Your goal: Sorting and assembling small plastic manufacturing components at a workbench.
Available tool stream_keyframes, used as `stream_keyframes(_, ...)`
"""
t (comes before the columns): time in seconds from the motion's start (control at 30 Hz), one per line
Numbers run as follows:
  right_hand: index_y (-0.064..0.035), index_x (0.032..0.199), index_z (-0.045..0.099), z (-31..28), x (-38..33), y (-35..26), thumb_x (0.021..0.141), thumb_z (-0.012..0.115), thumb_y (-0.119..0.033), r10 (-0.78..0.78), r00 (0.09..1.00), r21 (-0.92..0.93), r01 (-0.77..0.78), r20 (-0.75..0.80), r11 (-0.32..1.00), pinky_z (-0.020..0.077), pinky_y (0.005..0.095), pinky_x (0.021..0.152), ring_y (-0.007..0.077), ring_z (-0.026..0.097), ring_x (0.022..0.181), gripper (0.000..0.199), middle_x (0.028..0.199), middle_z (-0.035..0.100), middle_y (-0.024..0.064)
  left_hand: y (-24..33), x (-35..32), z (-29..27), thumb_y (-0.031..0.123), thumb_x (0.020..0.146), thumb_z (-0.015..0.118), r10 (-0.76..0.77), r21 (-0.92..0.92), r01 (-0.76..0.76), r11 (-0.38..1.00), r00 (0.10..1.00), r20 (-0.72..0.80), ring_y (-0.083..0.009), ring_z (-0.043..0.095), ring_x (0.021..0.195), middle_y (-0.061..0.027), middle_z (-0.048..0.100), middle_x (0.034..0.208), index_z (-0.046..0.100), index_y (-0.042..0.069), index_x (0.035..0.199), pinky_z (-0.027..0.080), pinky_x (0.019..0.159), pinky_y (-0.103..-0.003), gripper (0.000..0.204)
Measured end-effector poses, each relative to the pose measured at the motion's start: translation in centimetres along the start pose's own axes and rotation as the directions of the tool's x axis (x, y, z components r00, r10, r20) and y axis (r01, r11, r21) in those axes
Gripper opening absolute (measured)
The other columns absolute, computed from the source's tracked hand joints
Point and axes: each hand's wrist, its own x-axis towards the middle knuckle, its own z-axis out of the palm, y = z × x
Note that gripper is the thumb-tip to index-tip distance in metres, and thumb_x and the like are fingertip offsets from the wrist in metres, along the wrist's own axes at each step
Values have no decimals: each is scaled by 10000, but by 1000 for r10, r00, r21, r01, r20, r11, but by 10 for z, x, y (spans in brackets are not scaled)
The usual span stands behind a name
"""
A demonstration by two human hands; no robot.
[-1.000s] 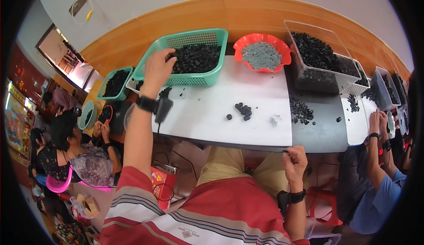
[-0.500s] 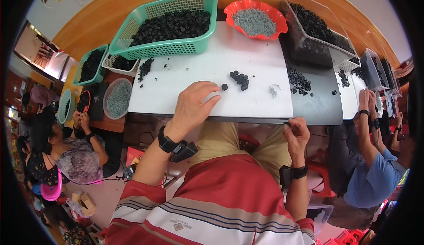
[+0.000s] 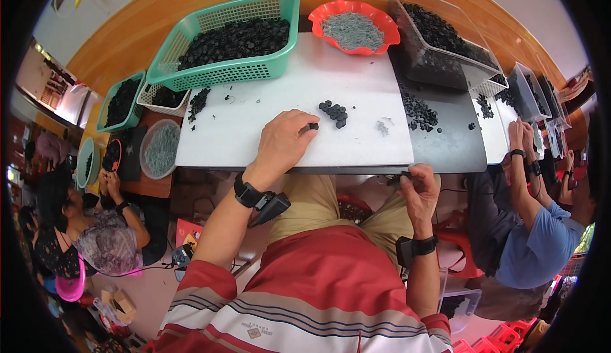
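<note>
My left hand [image 3: 284, 141] is over the white board [image 3: 254, 146], thumb and fingertips closed on a small black round part [image 3: 313, 126]. Just beyond it lies a small cluster of similar black round parts [image 3: 333, 112]. At the front edge of the table is my right hand [image 3: 422, 192], its fingers curled and thumb pressed in. A bit of something dark shows at those fingertips, too small to make out. A few thin grey pieces [image 3: 384, 125] lie on the board to the right of the cluster.
A green basket [image 3: 223, 73] of black parts and a red scalloped bowl [image 3: 314, 17] of grey pieces stand at the back. A clear bin [image 3: 439, 63] of black parts is back right. Loose black parts [image 3: 420, 114] lie on the dark tabletop. People work on both sides.
My left hand has closed on the single black part that lay before its open fingers. My right hand stays curled by the table edge. The whole view has shifted slightly.
</note>
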Motion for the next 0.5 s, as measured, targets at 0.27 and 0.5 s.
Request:
stream_keyframes(0.27, -25, 1121, 638, 4, -1, -1, 903, 670, 82, -5, 1000, 46, 6, -18, 999, 570, 208, 635, 52, 541, 779, 245, 1134, 523, 37, -6, -4, 0, -14, 884, 703, -115, -447, 101, 889, 993, -4, -125, 627, 874, -53, 692, 1028, 728, -19, 1101, 515, 803, -252, 218)
stream_keyframes(0.5, -16, 1126, 657, 0, -3, -13, 900, 672, 87, -1, 1000, 27, 2, -14, 1000, 554, 213, 629, 57, 528, 758, 249, 1154, 545, 50, -19, -13, 3, -23, 898, 734, -221, -578, 176, 797, 975, -7, -73, 623, 920, -19, 682, 1034, 680, -20, 1151, 515, 825, -225, 258)
